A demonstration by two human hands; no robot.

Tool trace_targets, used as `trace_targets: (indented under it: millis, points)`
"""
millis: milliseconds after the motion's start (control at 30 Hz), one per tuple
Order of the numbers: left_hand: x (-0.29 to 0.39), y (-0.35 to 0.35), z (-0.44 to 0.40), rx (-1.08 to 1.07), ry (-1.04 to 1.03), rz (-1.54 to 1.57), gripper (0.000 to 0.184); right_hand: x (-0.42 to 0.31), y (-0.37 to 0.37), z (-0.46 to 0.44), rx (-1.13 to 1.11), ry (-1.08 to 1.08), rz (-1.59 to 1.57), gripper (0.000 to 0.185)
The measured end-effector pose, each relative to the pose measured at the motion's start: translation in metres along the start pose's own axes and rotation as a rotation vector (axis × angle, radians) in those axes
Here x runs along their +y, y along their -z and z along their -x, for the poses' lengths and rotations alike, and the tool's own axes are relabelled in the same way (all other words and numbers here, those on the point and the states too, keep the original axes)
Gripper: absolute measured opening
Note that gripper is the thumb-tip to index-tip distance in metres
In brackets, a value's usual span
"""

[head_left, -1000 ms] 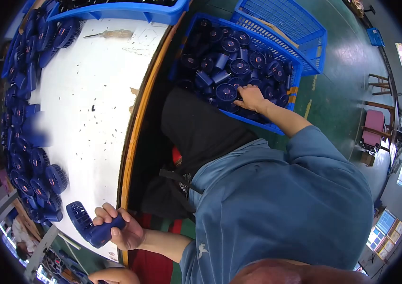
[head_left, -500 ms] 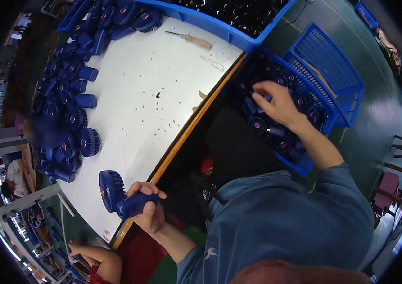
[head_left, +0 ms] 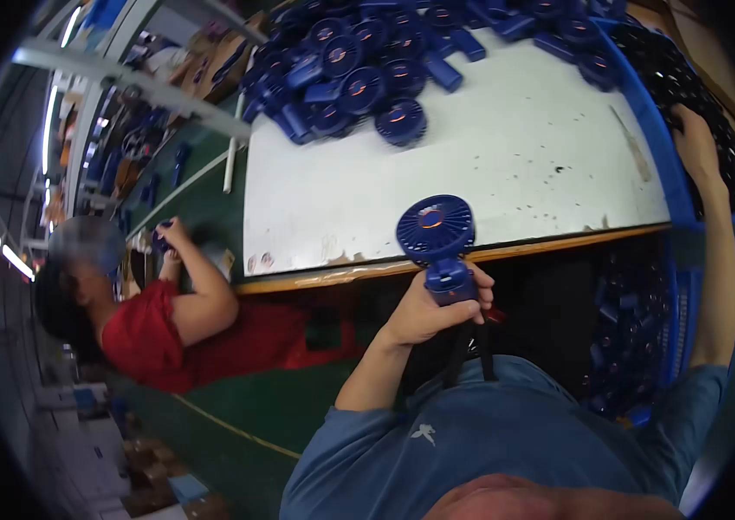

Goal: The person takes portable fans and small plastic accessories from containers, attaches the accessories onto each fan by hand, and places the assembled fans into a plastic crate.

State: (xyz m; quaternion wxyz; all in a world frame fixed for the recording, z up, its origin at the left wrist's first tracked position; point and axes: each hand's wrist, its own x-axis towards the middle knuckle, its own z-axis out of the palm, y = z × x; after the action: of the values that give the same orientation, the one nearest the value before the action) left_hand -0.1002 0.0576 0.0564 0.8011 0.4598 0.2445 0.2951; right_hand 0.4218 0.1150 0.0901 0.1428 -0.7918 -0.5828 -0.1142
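My left hand (head_left: 437, 308) is wrapped round the handle of a dark blue handheld fan (head_left: 437, 227), its round head upright at the table's front edge. My right hand (head_left: 695, 143) reaches into a blue bin (head_left: 647, 108) of small black shiny parts at the table's right end; its fingertips are hidden among the parts. A pile of similar blue fans (head_left: 341, 56) lies along the far side of the white table (head_left: 488, 182). A screwdriver (head_left: 631, 143) with a pale handle rests beside the bin.
A blue crate (head_left: 683, 321) of fans stands below the table at the right. At the left sits a co-worker in red (head_left: 155, 334), hands raised around a small dark blue object. A metal frame (head_left: 151, 87) rises behind the table's left end.
The view has turned left. My right hand has moved from above the fan crate into the bin of black parts. My left hand still holds the fan, now with its head upright.
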Motion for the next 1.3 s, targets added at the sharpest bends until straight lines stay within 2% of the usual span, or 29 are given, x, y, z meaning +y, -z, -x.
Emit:
trace_targets:
  millis: [167,333,400,500,533,600,633,667,700,800,867,967,1000,1067,1200,1300]
  points:
    - [-0.002,0.008,0.007,0.031,0.061,0.026,0.032,0.019,0.002,-0.014,-0.007,-0.082,-0.035,0.038]
    - [-0.007,0.006,0.002,0.055,0.001,0.123,0.027,0.042,0.006,-0.017,0.016,-0.132,-0.104,0.042]
    - [-0.01,0.002,-0.001,0.068,0.002,0.121,0.027,0.033,0.014,-0.005,0.202,-0.035,-0.16,0.042]
    - [-0.01,-0.007,-0.006,0.112,0.089,0.127,0.026,0.012,0.011,0.012,0.261,-0.075,-0.136,0.04]
    - [-0.012,-0.01,-0.008,0.091,0.042,0.139,0.028,0.008,0.011,0.017,0.282,-0.094,-0.137,0.039]
    - [-0.013,-0.014,-0.014,0.1,0.026,0.144,0.03,-0.024,0.022,0.036,0.128,-0.12,-0.531,0.04]
    - [-0.014,-0.018,-0.016,0.114,0.01,0.157,0.031,-0.056,0.029,0.054,0.055,-0.117,-0.781,0.041]
    - [-0.015,-0.022,-0.02,0.122,-0.019,0.142,0.036,-0.115,0.049,0.078,0.068,-0.135,-0.901,0.041]
    - [-0.014,-0.027,-0.024,0.121,-0.024,0.141,0.036,-0.139,0.046,0.099,-0.048,-0.127,-1.16,0.042]
    - [-0.013,-0.046,-0.033,0.203,-0.046,0.222,0.039,-0.212,0.045,0.165,-0.385,-0.12,-1.513,0.038]
    - [-0.016,-0.049,-0.034,0.227,-0.053,0.254,0.039,-0.244,0.033,0.195,-0.441,-0.091,-1.646,0.038]
    - [-0.02,-0.047,-0.031,0.262,-0.069,0.262,0.037,-0.251,0.033,0.201,-0.176,0.226,-1.219,0.043]
    - [-0.019,-0.045,-0.029,0.218,-0.028,0.261,0.035,-0.247,0.038,0.196,-0.173,0.225,-1.222,0.043]
    - [-0.017,-0.044,-0.028,0.157,0.056,0.27,0.035,-0.236,0.047,0.189,-0.117,0.526,-0.971,0.045]
    - [-0.013,-0.047,-0.028,0.098,0.129,0.308,0.034,-0.225,0.052,0.178,-0.129,0.589,-0.985,0.039]
    - [-0.023,-0.047,-0.025,-0.02,0.164,0.285,0.036,-0.228,0.056,0.169,-0.113,0.536,-1.021,0.035]
